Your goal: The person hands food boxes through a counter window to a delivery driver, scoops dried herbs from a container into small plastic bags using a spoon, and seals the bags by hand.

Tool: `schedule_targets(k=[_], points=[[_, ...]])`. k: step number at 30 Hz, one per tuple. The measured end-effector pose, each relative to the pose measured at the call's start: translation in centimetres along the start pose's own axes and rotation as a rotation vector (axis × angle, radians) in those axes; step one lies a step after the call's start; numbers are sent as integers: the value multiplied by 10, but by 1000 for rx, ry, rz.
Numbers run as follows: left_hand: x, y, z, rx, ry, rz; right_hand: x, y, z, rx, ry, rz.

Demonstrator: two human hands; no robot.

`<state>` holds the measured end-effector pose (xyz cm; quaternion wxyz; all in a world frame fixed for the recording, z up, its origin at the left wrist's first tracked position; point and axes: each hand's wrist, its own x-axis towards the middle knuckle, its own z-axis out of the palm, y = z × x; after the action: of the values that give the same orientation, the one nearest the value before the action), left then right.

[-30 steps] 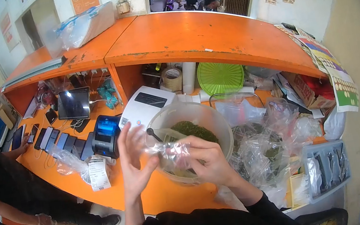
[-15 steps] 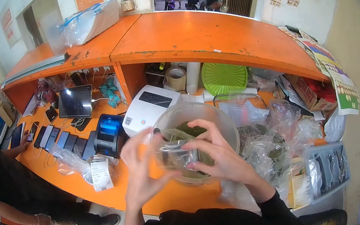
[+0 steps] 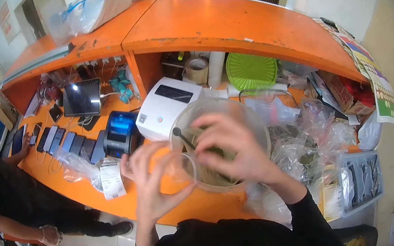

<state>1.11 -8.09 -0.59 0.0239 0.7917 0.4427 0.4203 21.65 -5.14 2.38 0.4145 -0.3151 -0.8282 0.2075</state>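
Note:
My left hand (image 3: pixel 155 183) curves its fingers and thumb around a clear plastic piece (image 3: pixel 183 169) with a round rim, beside the tub. Motion blurs my right hand (image 3: pixel 235 150), which is over the tub with its fingers bent and apart; nothing can be made out in it. Below the hands stands a large translucent tub (image 3: pixel 261 128) with dark green contents, partly hidden by my right hand. A dark-ended handle (image 3: pixel 182 136) sticks up at the tub's left side.
A white printer (image 3: pixel 169 109) stands behind the tub, with a black printer (image 3: pixel 119 135) and several phones to the left. Plastic bags (image 3: pixel 303 157) and a blue-grey cutlery tray (image 3: pixel 344 208) lie right. An orange shelf (image 3: pixel 221 16) overhangs the back. A co-worker (image 3: pixel 6 189) stands left.
The camera view has tilted down slightly. My right hand has come away from the clear plastic and risen over the tub, while my left hand has closed around the plastic.

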Motion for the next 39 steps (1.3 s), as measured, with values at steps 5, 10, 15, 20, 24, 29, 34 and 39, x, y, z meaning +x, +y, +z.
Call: schedule_targets(k=[5, 10, 15, 20, 24, 29, 34, 39], points=[[-24, -39, -6, -399, 326, -181, 16, 23, -33, -63, 121, 258], [-52, -66, 12, -896, 278, -379, 27, 55, 12, -219, -234, 181], [-57, -68, 12, -1106, 187, -313, 48, 103, 47, -166, -277, 156], [-75, -87, -1, -1184, 175, -394, 39, 67, 0, -12, -149, 236], [-93, -103, 4, -1351, 298, -611, 4, 40, -19, 284, -228, 506], [-83, -106, 20, -1412, 261, -587, -25, 44, -25, 78, -422, 306], [-68, -115, 25, -1373, -22, -252, -29, 31, -46, -38, -541, 178], [-67, -111, 25, -1279, 30, -423, -49, 31, -51, 137, -671, 269]])
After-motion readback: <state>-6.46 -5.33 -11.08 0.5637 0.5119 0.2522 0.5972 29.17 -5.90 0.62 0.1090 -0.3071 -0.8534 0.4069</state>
